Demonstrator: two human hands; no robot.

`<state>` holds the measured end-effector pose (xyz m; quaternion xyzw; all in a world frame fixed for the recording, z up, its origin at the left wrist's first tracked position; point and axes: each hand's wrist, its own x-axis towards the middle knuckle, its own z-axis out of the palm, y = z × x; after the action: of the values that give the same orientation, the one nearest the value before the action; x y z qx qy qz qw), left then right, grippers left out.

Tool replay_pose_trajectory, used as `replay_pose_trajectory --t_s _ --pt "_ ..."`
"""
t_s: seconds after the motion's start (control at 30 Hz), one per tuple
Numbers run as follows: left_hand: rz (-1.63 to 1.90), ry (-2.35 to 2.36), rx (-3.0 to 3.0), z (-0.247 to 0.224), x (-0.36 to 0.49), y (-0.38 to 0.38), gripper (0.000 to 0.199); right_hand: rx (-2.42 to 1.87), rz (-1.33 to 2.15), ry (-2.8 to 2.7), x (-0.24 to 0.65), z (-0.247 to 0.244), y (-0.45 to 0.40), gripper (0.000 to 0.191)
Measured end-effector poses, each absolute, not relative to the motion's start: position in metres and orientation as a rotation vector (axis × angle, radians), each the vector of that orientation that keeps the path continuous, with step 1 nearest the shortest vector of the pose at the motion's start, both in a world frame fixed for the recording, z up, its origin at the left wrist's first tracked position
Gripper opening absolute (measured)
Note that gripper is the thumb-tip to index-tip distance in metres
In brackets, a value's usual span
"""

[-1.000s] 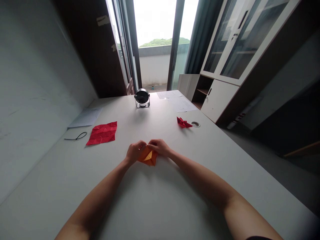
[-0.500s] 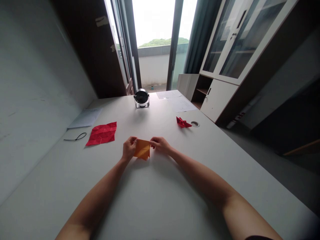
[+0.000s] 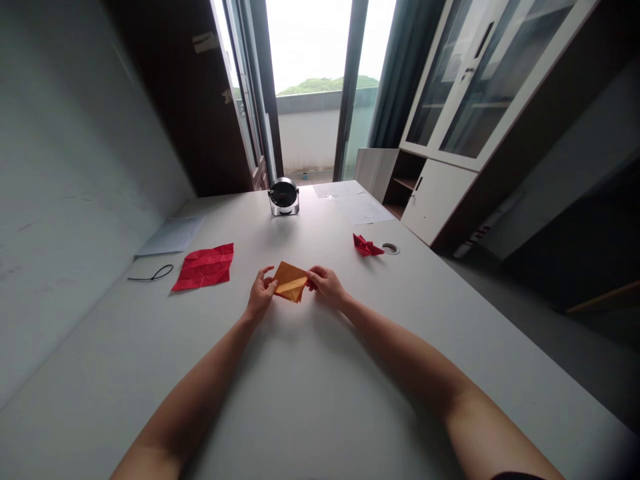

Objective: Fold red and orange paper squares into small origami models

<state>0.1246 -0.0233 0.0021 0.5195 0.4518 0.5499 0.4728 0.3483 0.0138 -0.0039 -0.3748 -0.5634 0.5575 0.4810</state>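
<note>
Between my two hands is a folded orange paper (image 3: 290, 281), layered and creased, with a corner pointing away from me. My left hand (image 3: 261, 290) pinches its left corner between thumb and fingers, the index finger lifted off. On the other side, the thumb and fingers of my right hand (image 3: 324, 285) are closed on the right corner. A creased red paper sheet (image 3: 205, 267) lies flat to the left of my hands. Off to the right sits a folded red paper figure (image 3: 367, 245), beside a white roll of tape (image 3: 390, 249).
A round black device on a metal stand (image 3: 284, 196) stands toward the far end of the white table (image 3: 310, 400). Black cable tie (image 3: 151, 274) and pale sheets (image 3: 170, 236) lie at left. More papers (image 3: 367, 209) lie at far right, near an open cabinet (image 3: 400, 173).
The orange paper has turned and tipped, its corner now pointing away from me. Both hands have shifted slightly with it, and my left index finger has lifted.
</note>
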Motion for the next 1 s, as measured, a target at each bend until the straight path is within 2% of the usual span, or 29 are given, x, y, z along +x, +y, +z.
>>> replay_pose_trajectory --t_s 0.1,0.2,0.3,0.43,0.63,0.8,1.0 --pt "1.36 1.101 1.252 0.004 0.125 -0.024 0.055 -0.895 1.342 -1.391 0.347 -0.006 0.014 0.029" --pt "1.371 1.096 1.212 0.005 0.125 -0.023 0.055 -0.906 1.182 -1.495 0.346 -0.006 0.011 0.03" --pt "1.365 1.101 1.205 0.004 0.125 -0.023 0.048 -0.896 0.983 -1.585 0.345 -0.002 0.008 0.03" --pt "1.358 1.133 1.237 0.004 0.126 -0.023 0.039 -0.816 0.884 -1.69 0.346 0.001 0.006 0.022" --pt "1.329 1.138 1.305 0.003 0.127 -0.023 0.03 -0.745 0.928 -1.777 0.345 -0.004 0.007 0.013" --pt "1.292 1.123 1.412 0.007 0.13 -0.027 0.023 -0.772 1.049 -1.755 0.344 -0.006 0.006 0.021" --pt "1.203 1.082 1.483 0.011 0.133 -0.034 0.031 -0.908 1.087 -1.691 0.344 -0.003 0.005 0.03"
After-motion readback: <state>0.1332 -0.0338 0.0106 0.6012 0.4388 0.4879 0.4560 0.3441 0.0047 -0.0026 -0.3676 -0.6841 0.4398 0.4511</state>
